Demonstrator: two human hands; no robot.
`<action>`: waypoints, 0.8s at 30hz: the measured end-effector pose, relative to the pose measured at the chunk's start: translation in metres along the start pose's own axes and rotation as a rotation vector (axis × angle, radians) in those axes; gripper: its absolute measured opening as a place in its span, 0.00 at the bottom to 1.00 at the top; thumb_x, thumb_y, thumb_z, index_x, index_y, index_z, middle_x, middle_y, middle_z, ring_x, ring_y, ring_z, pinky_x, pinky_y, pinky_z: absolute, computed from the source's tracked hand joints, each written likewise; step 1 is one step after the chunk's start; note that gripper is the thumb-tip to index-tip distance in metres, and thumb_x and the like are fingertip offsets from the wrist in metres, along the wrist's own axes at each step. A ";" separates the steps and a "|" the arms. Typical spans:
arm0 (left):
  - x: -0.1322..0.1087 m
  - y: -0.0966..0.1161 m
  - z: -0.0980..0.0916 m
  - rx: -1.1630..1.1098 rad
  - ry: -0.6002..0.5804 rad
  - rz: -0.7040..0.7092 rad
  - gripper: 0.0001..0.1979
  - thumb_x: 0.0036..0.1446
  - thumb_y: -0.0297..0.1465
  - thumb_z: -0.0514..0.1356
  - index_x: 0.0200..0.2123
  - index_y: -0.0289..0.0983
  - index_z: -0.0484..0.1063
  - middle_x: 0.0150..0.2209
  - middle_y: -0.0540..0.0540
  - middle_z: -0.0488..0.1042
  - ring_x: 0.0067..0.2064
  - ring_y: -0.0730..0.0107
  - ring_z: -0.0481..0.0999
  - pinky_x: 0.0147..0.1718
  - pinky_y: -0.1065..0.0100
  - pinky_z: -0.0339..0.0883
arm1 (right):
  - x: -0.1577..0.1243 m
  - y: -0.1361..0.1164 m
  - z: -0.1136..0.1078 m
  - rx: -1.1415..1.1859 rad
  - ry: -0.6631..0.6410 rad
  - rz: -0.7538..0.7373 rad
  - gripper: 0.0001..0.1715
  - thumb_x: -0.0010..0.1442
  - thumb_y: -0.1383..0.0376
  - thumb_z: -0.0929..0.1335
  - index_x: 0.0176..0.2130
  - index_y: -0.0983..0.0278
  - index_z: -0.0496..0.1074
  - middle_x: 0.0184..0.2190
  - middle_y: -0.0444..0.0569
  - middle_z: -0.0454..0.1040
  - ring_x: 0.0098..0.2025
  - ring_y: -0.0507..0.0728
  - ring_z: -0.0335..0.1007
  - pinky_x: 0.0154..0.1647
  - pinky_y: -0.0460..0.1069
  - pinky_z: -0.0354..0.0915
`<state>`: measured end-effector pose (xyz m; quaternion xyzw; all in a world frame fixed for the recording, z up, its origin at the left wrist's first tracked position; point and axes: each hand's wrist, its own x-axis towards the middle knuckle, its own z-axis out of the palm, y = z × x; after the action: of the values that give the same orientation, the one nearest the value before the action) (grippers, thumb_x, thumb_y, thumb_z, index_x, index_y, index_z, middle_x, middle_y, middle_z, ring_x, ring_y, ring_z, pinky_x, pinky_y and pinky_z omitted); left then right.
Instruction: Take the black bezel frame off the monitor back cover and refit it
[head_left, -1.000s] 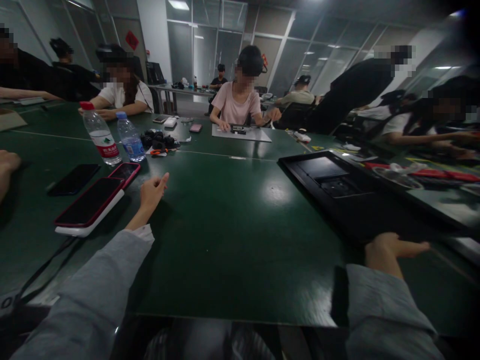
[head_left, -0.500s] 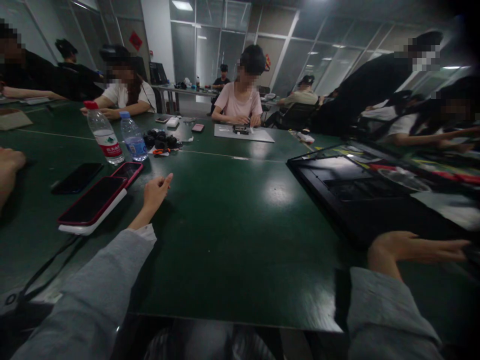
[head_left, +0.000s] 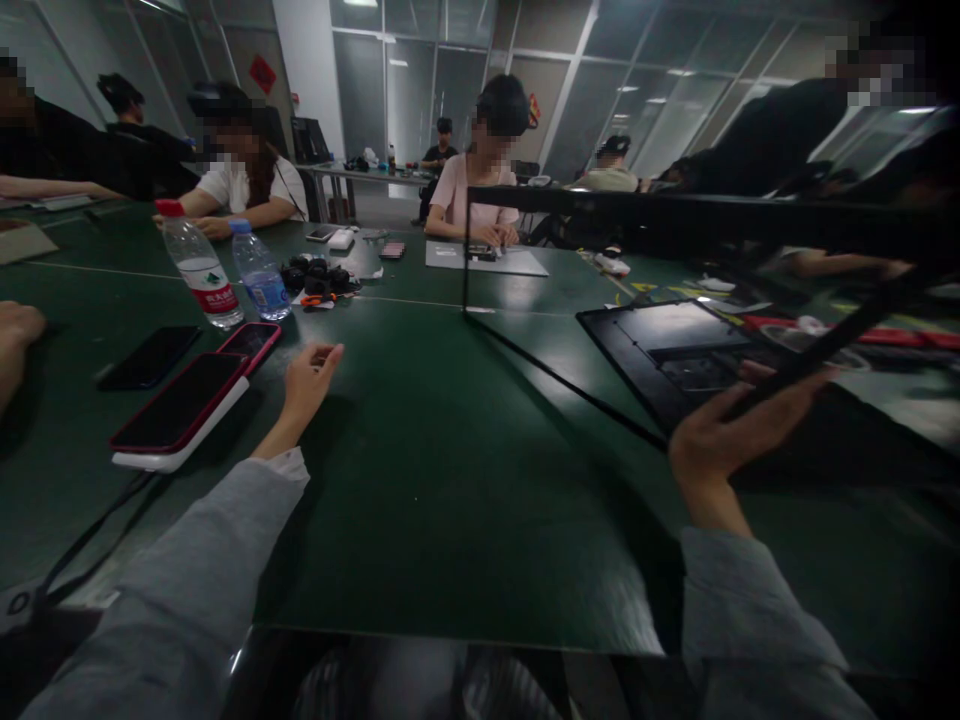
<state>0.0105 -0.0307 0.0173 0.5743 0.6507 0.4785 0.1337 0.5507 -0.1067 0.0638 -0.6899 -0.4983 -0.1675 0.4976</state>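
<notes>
My right hand (head_left: 739,430) grips one side bar of a thin black rectangular frame (head_left: 570,378), which is raised and tilted above the table. The frame's wide upper bar (head_left: 675,208) crosses the view at the right. Below and behind it lies a flat black panel (head_left: 637,335) with recessed sections, partly covered by my hand and the frame. My left hand (head_left: 309,385) rests on the green table (head_left: 450,500), fingers loosely curled and apart from the thumb, with nothing visible in it. Beside it is a red-edged phone (head_left: 184,400) on a white block.
Two water bottles (head_left: 201,270) stand at the left, near a dark phone (head_left: 150,358) and a pile of black items (head_left: 319,275) with orange-handled tools. Across the table, a person (head_left: 480,190) works over a white board (head_left: 525,262). Another person's hand (head_left: 19,335) rests at the left edge.
My right hand has moved left and turned upward, and the thin black frame has swung up into view with it. My left hand has barely shifted.
</notes>
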 end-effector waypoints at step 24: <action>0.009 -0.027 -0.015 0.589 -0.130 -0.091 0.23 0.65 0.43 0.58 0.51 0.34 0.82 0.49 0.36 0.82 0.51 0.50 0.79 0.49 0.60 0.69 | -0.013 0.026 0.147 -0.021 -0.635 -0.078 0.32 0.57 0.61 0.66 0.57 0.74 0.75 0.47 0.65 0.76 0.44 0.65 0.73 0.54 0.61 0.69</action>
<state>-0.0194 -0.0270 0.0073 0.5881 0.7766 0.2248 0.0239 0.5287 0.0116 -0.0250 -0.6933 -0.6530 0.0319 0.3034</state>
